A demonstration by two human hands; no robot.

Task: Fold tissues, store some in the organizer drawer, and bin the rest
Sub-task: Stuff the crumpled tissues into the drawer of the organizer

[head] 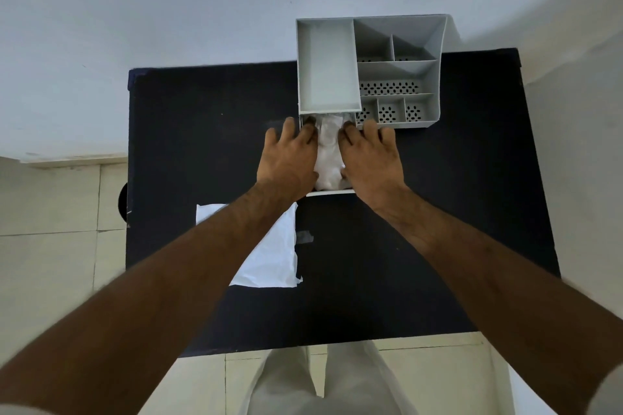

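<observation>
On a dark table (202, 145) against a pale wall, the drawer (332, 192) is pulled out from under the organizer (397, 74) so tissues (328, 152) can be pressed in by the left hand (290, 158) and right hand (371, 158), fingers spread flat, gripping nothing, while another tissue (273, 253) is left before the organizer.

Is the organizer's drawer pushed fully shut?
No. The drawer is pulled out toward the person, with white tissues in it between both hands.
</observation>
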